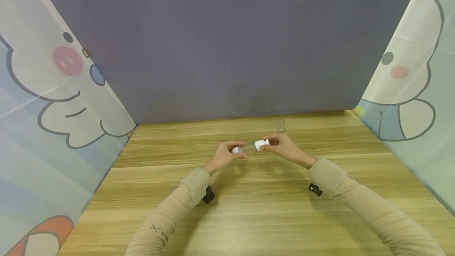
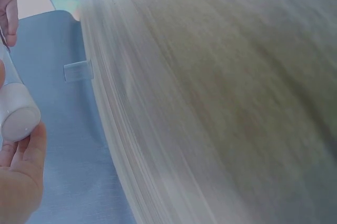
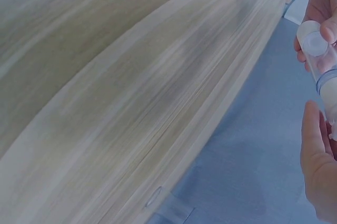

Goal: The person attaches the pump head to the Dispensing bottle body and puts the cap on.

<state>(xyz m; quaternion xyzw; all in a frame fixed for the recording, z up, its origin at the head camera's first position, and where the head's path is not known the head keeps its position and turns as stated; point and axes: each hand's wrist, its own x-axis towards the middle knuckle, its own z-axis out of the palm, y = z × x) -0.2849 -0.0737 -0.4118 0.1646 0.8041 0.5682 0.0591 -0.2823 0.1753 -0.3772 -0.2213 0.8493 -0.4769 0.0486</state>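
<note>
A small clear bottle [image 1: 250, 147] with a white base [image 2: 20, 116] and a white top [image 1: 262, 144] is held sideways over the table, slightly tilted in the head view. My left hand [image 1: 222, 156] grips the base end between thumb and fingers. At the other end, the thumb and fingers of my right hand [image 1: 287, 149] pinch the white top. Top and clear barrel meet in line, and the barrel looks empty. Behind the right hand, a clear cylindrical cap [image 1: 280, 126] stands on the table.
The wood-grain table [image 1: 249, 216] reaches back to a dark grey panel [image 1: 227, 50]. Cartoon-printed curtains [image 1: 67, 102] hang along both sides. Black wrist devices [image 1: 208, 195] show beneath the sleeves.
</note>
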